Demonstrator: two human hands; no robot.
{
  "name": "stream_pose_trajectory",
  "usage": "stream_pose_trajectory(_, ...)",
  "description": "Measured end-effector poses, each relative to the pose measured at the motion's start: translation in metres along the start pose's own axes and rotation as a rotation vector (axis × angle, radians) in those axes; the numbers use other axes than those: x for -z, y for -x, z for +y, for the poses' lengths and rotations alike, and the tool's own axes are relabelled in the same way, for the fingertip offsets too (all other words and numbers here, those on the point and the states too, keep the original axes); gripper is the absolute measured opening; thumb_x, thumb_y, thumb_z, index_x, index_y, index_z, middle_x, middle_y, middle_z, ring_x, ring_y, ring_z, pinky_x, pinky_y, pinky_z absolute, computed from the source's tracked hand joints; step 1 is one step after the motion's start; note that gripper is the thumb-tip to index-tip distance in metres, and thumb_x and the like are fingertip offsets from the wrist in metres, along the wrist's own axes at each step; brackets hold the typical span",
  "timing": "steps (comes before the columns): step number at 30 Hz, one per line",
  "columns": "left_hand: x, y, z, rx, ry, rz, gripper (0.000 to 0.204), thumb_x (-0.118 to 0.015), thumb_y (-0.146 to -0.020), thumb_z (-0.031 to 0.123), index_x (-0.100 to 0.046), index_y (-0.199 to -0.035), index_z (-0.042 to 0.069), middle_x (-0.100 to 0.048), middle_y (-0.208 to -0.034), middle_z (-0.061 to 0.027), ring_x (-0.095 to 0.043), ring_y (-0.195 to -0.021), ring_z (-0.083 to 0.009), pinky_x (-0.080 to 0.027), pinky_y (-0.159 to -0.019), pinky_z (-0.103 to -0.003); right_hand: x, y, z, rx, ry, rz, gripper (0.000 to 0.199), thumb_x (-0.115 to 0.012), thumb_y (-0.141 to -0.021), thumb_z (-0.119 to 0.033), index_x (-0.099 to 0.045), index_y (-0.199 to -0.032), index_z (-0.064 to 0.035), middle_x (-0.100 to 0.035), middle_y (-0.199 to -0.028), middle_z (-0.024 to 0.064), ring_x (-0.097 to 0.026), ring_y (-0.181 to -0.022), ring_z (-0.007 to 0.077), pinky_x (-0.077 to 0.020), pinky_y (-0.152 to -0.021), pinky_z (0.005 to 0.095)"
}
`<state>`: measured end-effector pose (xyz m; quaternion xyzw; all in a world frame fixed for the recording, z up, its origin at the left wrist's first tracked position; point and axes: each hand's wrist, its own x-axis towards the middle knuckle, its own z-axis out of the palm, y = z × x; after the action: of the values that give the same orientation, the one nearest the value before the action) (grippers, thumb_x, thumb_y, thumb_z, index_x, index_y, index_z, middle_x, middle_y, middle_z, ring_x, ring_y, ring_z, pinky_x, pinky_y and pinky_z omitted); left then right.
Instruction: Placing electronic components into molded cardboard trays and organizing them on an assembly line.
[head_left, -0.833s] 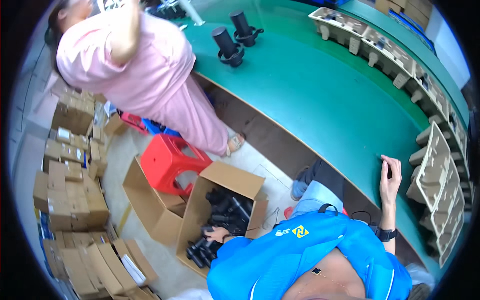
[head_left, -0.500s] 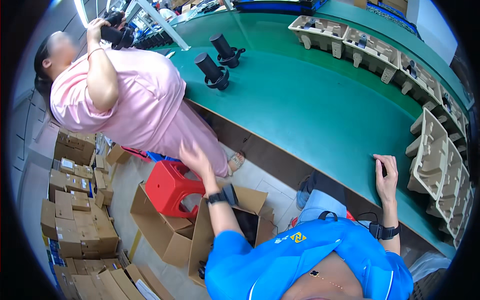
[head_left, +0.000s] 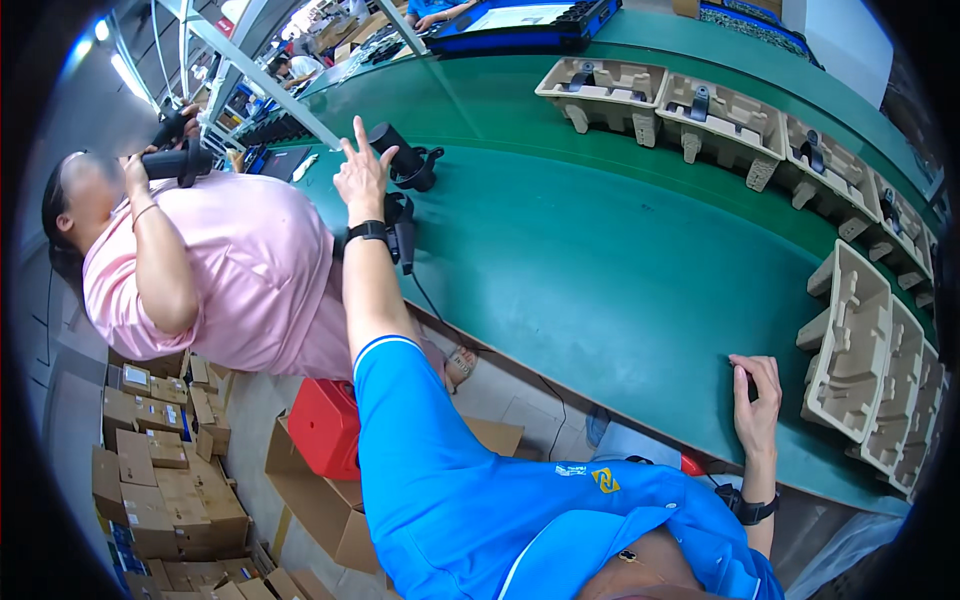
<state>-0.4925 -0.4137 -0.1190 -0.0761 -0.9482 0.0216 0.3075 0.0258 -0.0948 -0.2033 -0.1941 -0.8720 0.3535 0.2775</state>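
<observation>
My left hand (head_left: 362, 182) is stretched out over the far left of the green table (head_left: 570, 230), fingers spread and holding nothing. Right beside it stands a black cylindrical part (head_left: 408, 160) with a ring-like base. A second such part, visible earlier, is hidden behind my hand and wrist. Strapped at that wrist is a small black device (head_left: 401, 232) with a cable. Near the table's front edge at the right, my right hand (head_left: 760, 395) rests with loosely bent fingers, thumb apart, nothing in it. Its nearest thing is a beige moulded tray (head_left: 848, 345).
A person in pink (head_left: 230, 260) at the left holds up a similar black part (head_left: 180, 163). More moulded trays (head_left: 720, 120) line the back, with dark pieces in them. A metal post (head_left: 270, 80) rises at far left. A red stool (head_left: 325, 430) and open carton (head_left: 310, 490) stand below.
My left hand has swung up from above the stool to the black parts on the table. The view has shifted. The person has lowered the black part slightly; my right hand stays near the table's front edge.
</observation>
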Motion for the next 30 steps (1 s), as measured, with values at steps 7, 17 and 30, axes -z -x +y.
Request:
stream_pose_trajectory(7,-0.017,-0.035,-0.005,-0.155,-0.12,-0.104,0.077,-0.052,-0.082,0.063,-0.026,-0.143,0.023,-0.052,-0.125,-0.0176,-0.063,-0.092,-0.0388,-0.052,-0.073,-0.046,-0.013,-0.021,0.003,0.009,0.032,-0.029,0.01,-0.057,-0.085,0.0,-0.064,-0.092,0.0006,-0.06,-0.085,0.0113,-0.054,-0.082,0.0247,-0.0439,-0.072,0.0331)
stream_pose_trajectory(17,-0.028,-0.068,0.021,-0.251,0.118,-0.049,0.072,-0.058,-0.081,0.058,-0.039,-0.134,0.013,-0.054,-0.119,-0.0178,-0.06,-0.098,-0.0412,-0.05,-0.078,-0.047,-0.004,-0.036,0.004,-0.017,0.02,0.047,0.01,-0.06,-0.082,0.0,-0.065,-0.091,-0.0015,-0.06,-0.085,0.0115,-0.055,-0.081,0.0273,-0.0447,-0.071,0.035)
stream_pose_trajectory(30,0.024,-0.033,0.009,0.12,0.13,-0.317,0.073,-0.056,-0.081,0.064,-0.044,-0.137,0.018,-0.052,-0.13,-0.0199,-0.048,-0.123,-0.0337,-0.033,-0.104,-0.053,0.001,-0.04,0.014,0.053,-0.04,0.001,0.011,-0.063,-0.081,-0.001,-0.066,-0.091,-0.0027,-0.061,-0.087,0.0105,-0.056,-0.083,0.0268,-0.0456,-0.073,0.0358)
